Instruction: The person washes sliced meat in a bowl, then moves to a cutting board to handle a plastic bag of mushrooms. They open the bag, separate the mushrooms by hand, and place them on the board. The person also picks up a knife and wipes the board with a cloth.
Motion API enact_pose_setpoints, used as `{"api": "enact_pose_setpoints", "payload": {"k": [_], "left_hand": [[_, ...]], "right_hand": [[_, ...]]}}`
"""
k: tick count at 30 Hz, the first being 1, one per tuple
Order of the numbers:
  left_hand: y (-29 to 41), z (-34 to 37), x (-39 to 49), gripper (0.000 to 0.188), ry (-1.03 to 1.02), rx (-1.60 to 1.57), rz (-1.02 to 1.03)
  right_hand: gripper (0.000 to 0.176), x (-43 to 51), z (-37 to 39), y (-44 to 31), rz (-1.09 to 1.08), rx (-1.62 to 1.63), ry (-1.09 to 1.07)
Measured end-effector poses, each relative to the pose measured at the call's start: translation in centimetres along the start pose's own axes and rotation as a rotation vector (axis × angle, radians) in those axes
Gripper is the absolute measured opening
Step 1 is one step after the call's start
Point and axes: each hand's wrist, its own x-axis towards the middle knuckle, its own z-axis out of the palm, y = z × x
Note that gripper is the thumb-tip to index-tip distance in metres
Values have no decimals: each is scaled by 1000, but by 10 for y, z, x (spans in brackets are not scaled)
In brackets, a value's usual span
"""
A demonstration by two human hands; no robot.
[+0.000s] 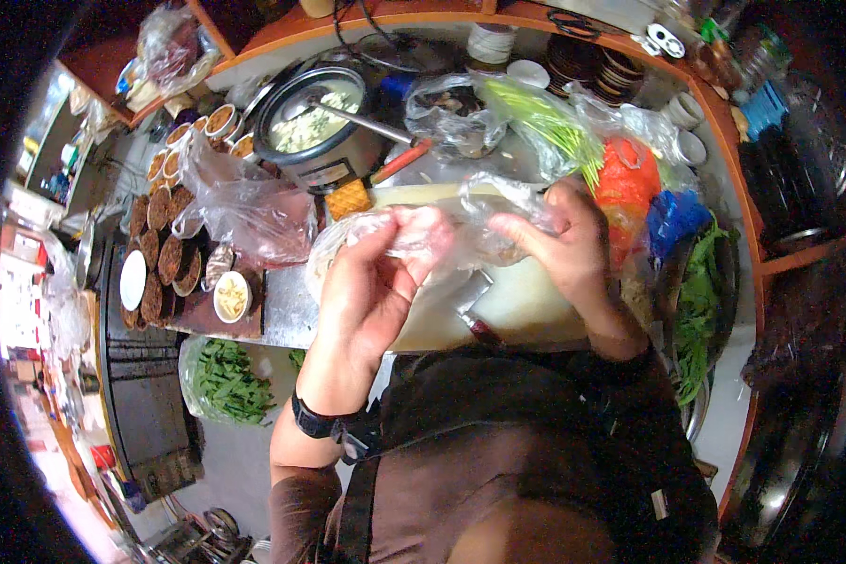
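Observation:
My left hand (370,282) and my right hand (571,240) hold a clear plastic bag (476,218) between them, the right hand somewhat blurred. Each hand pinches part of the plastic between thumb and fingers. What the bag holds cannot be made out. Beneath the hands lies a pale cutting board (543,303), with a knife (478,299) on it near the front edge; its blade is partly hidden. Another clear bag with pink contents (282,225) is left of my left hand. Behind the board is a slow cooker (324,158) of white, crumbly food, a ladle (366,121) resting across it.
A white bowl of pale strips (233,297), several dark round pieces (171,257) and filled cups (220,121) stand left. Bagged green stalks (543,116), a red net bag (627,176) and leafy greens (698,303) lie right. A bag of cut greens (229,384) is low left; a wooden shelf edge (744,197) curves around.

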Motion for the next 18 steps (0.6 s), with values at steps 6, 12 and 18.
{"api": "enact_pose_setpoints", "payload": {"k": [6,12,18], "left_hand": [[33,-6,-36,19,-231,-533,13],[55,-16,-97,33,-94,-303,432],[65,-33,-133,42,11,-189,617]], "right_hand": [[25,-8,40,28,82,166,-124],[30,-3,56,15,692,916,-684],[25,-27,26,-30,772,1306,-921]]}}
